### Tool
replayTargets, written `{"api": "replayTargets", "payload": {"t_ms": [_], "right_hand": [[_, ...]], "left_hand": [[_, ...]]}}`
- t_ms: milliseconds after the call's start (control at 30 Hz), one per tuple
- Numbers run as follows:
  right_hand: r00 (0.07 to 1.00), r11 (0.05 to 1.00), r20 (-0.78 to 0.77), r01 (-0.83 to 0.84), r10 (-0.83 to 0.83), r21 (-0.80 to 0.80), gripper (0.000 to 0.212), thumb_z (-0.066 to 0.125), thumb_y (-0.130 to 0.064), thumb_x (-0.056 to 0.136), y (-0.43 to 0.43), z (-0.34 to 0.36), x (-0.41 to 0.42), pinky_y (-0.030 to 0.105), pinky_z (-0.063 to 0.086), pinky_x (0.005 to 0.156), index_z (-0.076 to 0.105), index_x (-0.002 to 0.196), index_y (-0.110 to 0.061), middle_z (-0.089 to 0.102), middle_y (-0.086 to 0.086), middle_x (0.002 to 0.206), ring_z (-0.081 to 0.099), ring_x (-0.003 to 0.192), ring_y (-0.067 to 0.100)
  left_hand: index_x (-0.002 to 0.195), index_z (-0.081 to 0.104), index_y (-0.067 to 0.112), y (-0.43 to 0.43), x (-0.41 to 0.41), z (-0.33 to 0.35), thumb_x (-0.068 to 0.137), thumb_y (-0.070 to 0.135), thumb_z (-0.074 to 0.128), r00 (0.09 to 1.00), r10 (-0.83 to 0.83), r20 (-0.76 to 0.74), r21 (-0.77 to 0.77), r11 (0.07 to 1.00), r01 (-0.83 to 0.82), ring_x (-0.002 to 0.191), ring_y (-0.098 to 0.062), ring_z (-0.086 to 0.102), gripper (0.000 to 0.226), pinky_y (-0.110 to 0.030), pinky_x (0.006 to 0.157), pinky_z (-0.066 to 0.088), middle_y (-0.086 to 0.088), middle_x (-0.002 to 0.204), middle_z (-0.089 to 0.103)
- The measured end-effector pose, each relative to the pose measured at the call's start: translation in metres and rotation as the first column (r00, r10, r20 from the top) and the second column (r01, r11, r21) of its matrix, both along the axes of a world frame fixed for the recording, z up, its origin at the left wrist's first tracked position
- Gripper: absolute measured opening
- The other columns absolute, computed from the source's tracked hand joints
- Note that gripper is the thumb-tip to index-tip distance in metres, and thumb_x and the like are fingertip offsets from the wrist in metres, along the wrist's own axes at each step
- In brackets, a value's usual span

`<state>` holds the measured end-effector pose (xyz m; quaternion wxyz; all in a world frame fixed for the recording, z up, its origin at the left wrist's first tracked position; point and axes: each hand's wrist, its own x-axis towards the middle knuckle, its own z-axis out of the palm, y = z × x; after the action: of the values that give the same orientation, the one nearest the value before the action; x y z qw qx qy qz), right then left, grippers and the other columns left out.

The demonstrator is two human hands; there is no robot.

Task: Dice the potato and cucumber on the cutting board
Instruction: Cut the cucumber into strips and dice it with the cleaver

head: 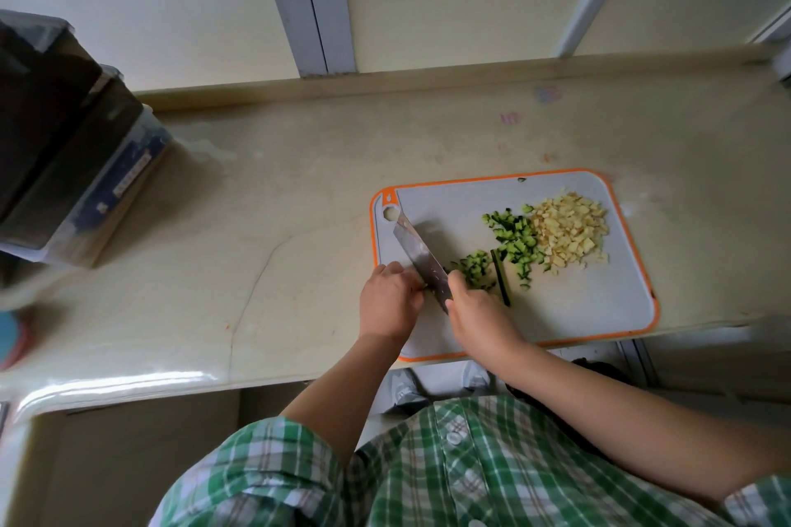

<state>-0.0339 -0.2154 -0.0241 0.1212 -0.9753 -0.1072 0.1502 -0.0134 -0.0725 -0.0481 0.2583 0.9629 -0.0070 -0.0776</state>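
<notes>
1. Two bare hands work at the near left part of a flat grey cutting board point(599, 304), a rounded rectangle with an orange rim that lies on a pale, glossy, stone-like desk point(257, 227).
2. Right grip point(479, 308): fingers wrapped tight round the handle of a knife point(421, 257). Its broad, speckled steel blade slants away to the left, toward the hanging hole in the board's corner.
3. Left grip point(389, 300): fingers curled down against the blade's left face. A sliver of green shows at the fingertips, but I cannot tell whether they hold it.
4. Diced cucumber lies in two heaps of small dark-skinned, pale-green cubes. A small cucumber heap point(475, 270) sits just right of the blade and touches the right grip's knuckles; a larger cucumber heap point(513, 240) lies farther right.
5. One long, thin, dark green cucumber strip point(501, 278) lies between the two heaps, its near end beside the right grip.
6. Diced potato point(569, 233), pale yellow blocky bits, forms a mound touching the larger heap's right side, well apart from both grips.
</notes>
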Motion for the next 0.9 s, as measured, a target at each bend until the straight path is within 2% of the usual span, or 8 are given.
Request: {"api": "replayTargets", "payload": {"t_ms": [133, 367, 433, 533, 633, 767, 833, 900], "right_hand": [[0.999, 0.998, 0.03, 0.02, -0.019, -0.055, 0.027, 0.036, -0.019, 0.101, 0.003, -0.006, -0.003, 0.033, 0.032, 0.056, 0.036, 0.126, -0.007, 0.068, 0.014, 0.089, 0.065, 0.081, 0.034], [0.977, 0.931, -0.058, 0.213, -0.205, 0.298, 0.013, 0.049, -0.018, 0.096, -0.009, -0.011, 0.005, 0.034, 0.028, 0.053, 0.04, 0.096, -0.008, 0.054, 0.011, 0.065, 0.054, 0.063, 0.035], [0.956, 0.869, -0.129, 0.293, -0.263, 0.4, 0.018, 0.049, -0.018, 0.096, -0.016, -0.002, 0.01, 0.039, 0.033, 0.047, 0.034, 0.09, -0.011, 0.043, 0.006, 0.058, 0.043, 0.051, 0.028], [0.882, 0.686, -0.311, 0.47, -0.353, 0.556, 0.015, 0.046, -0.02, 0.098, -0.032, 0.018, 0.018, 0.026, 0.034, 0.036, 0.035, 0.097, -0.011, 0.045, 0.011, 0.062, 0.034, 0.039, 0.016], [0.814, 0.53, -0.382, 0.576, -0.437, 0.622, 0.014, 0.046, -0.018, 0.099, -0.056, 0.033, 0.023, 0.022, 0.033, 0.035, 0.038, 0.105, -0.009, 0.046, 0.011, 0.063, 0.035, 0.036, 0.013], [0.733, 0.397, -0.434, 0.66, -0.524, 0.637, 0.012, 0.048, -0.016, 0.098, -0.087, 0.038, 0.024, 0.021, 0.034, 0.034, 0.039, 0.105, -0.011, 0.046, 0.009, 0.061, 0.036, 0.033, 0.012], [0.714, 0.366, -0.456, 0.679, -0.531, 0.637, 0.012, 0.048, -0.017, 0.098, -0.1, 0.039, 0.022, 0.021, 0.034, 0.035, 0.04, 0.107, -0.015, 0.046, 0.009, 0.06, 0.036, 0.034, 0.014], [0.711, 0.345, -0.465, 0.679, -0.527, 0.647, 0.01, 0.048, -0.016, 0.099, -0.109, 0.04, 0.019, 0.021, 0.034, 0.034, 0.041, 0.105, -0.018, 0.046, 0.008, 0.059, 0.035, 0.033, 0.014]], "left_hand": [[0.077, 0.073, 0.017, 0.001, -0.002, -0.003, 0.075, 0.013, 0.064, 1.0, 0.011, 0.015, 0.008, 1.0, -0.011, 0.081, -0.028, 0.055, 0.01, -0.033, 0.06, 0.041, -0.007, 0.079, 0.06], [0.079, 0.073, 0.015, 0.005, -0.001, -0.001, 0.08, 0.019, 0.064, 0.998, -0.06, 0.035, 0.047, 0.997, 0.059, 0.083, -0.029, 0.056, 0.01, -0.032, 0.062, 0.039, -0.008, 0.08, 0.059], [0.081, 0.072, 0.017, 0.005, 0.0, 0.0, 0.083, 0.022, 0.063, 0.994, -0.086, 0.061, 0.076, 0.994, 0.082, 0.084, -0.029, 0.056, 0.011, -0.032, 0.062, 0.039, -0.007, 0.082, 0.059], [0.084, 0.071, 0.015, -0.001, 0.006, 0.008, 0.082, 0.025, 0.064, 0.987, -0.116, 0.113, 0.058, 0.992, 0.11, 0.084, -0.03, 0.057, 0.012, -0.034, 0.062, 0.046, -0.006, 0.083, 0.061], [0.084, 0.07, 0.014, -0.019, 0.016, 0.019, 0.077, 0.019, 0.067, 0.948, -0.277, 0.159, 0.044, 0.961, 0.273, 0.081, -0.032, 0.057, 0.009, -0.037, 0.061, 0.049, -0.008, 0.085, 0.062], [0.081, 0.072, 0.017, -0.059, 0.027, 0.026, 0.062, 0.011, 0.067, 0.812, -0.562, 0.154, 0.182, 0.824, 0.536, 0.067, -0.03, 0.056, 0.021, -0.031, 0.049, 0.046, -0.007, 0.078, 0.058], [0.088, 0.072, 0.021, -0.078, 0.031, 0.024, 0.054, 0.006, 0.07, 0.748, -0.645, 0.156, 0.257, 0.757, 0.6, 0.066, -0.03, 0.055, 0.037, -0.029, 0.049, 0.041, -0.007, 0.076, 0.055], [0.086, 0.072, 0.025, -0.091, 0.033, 0.021, 0.047, 0.008, 0.077, 0.709, -0.695, 0.118, 0.37, 0.693, 0.619, 0.069, -0.027, 0.055, 0.043, -0.028, 0.05, 0.036, -0.005, 0.077, 0.054]]}}
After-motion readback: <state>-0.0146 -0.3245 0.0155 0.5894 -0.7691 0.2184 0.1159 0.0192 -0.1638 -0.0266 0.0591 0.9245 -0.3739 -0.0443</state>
